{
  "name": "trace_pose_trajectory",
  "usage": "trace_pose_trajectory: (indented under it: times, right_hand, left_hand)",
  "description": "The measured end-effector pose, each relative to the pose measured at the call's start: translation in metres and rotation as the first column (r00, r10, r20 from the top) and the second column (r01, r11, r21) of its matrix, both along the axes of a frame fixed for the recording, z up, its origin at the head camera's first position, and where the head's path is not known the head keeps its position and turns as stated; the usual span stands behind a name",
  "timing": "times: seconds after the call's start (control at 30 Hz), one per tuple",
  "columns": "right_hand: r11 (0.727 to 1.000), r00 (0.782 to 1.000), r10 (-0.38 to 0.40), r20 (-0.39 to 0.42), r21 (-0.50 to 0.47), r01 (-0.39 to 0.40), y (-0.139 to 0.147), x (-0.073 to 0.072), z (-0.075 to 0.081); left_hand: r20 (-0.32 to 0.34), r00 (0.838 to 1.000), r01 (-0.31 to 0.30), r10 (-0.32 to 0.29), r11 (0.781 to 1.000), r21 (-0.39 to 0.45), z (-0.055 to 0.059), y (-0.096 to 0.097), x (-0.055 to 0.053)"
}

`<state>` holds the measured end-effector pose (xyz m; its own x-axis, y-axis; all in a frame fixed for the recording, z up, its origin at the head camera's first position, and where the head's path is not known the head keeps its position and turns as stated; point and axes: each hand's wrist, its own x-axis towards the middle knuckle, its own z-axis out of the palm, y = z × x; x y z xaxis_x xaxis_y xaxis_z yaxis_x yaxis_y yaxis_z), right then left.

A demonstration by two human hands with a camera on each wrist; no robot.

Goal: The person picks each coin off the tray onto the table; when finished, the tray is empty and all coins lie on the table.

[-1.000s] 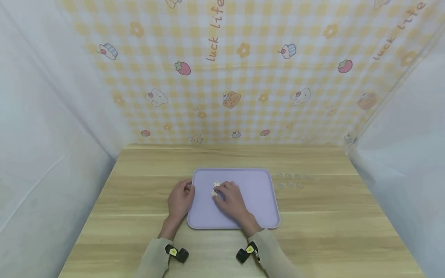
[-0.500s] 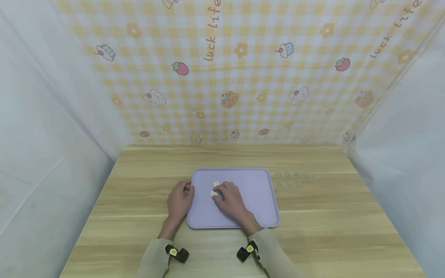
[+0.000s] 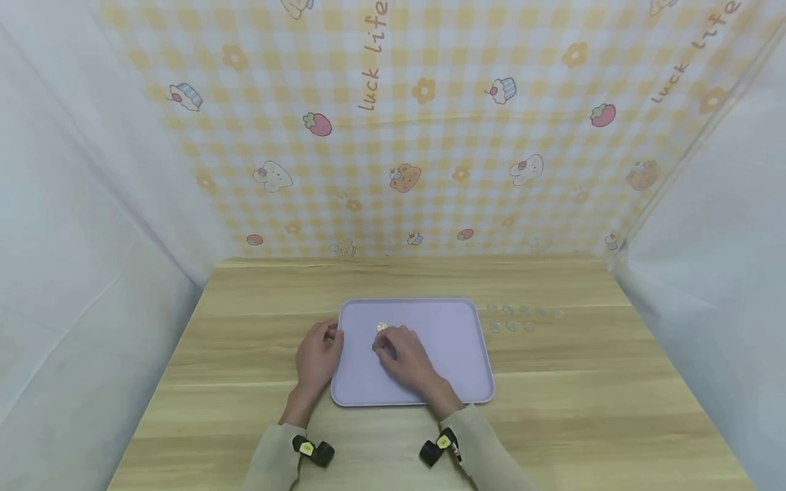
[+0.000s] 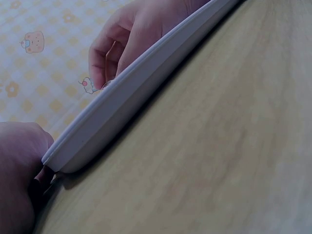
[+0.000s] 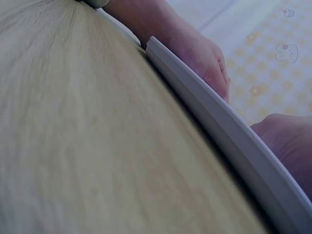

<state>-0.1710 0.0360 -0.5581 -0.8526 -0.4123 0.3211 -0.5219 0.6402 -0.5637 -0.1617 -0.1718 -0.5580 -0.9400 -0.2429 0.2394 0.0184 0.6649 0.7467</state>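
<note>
A light purple tray point(image 3: 454, 354) lies on the wooden table. My left hand point(image 3: 319, 354) grips its left rim, fingers curled at the edge; the left wrist view has this hand point(image 4: 19, 175) by the tray's end. Over the tray's left half, my right hand point(image 3: 406, 358) pinches a small clear round piece point(image 3: 375, 346) between thumb and fingers. The piece looks tilted, and the fingers hide part of it. Just beyond the fingertips a second shiny round piece point(image 3: 381, 326) lies on the tray. In the right wrist view the tray wall point(image 5: 209, 105) covers the right fingertips.
Right of the tray, several clear round pieces point(image 3: 512, 326) lie in two rows on the table point(image 3: 583, 395). A yellow checked cloth point(image 3: 430, 136) hangs behind, with white sheets point(image 3: 80, 273) at both sides.
My right fingers have closed together on the nearer round piece, which has gone from lying bright and flat to dark and tilted. My left hand and the tray have stayed put.
</note>
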Motion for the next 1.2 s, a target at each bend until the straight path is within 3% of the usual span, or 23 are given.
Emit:
trace_pose_trajectory:
  times: [0.2,0.63,0.93,1.2]
  right_hand:
    - [0.999,0.997,0.035,-0.065,0.029,-0.033,0.001,-0.0004,-0.0019]
    - [0.999,0.999,0.021,-0.028,0.04,-0.02,0.0012,-0.0011,-0.0017]
    - [0.996,0.997,0.005,-0.082,-0.092,-0.013,0.0031,-0.0021,-0.0044]
    - [0.974,1.0,-0.002,-0.022,-0.228,-0.003,0.0039,-0.0037,-0.0031]
  left_hand:
    - [-0.002,1.0,-0.006,0.006,1.0,-0.002,-0.0003,0.0004,0.0006]
    - [-0.017,1.0,-0.006,0.005,1.0,-0.018,-0.0022,-0.0002,0.0006]
    - [-0.007,1.0,0.0,0.0,1.0,-0.011,-0.0012,0.0012,0.0001]
    - [-0.007,1.0,0.0,0.0,1.0,-0.011,-0.0002,-0.0003,-0.0009]
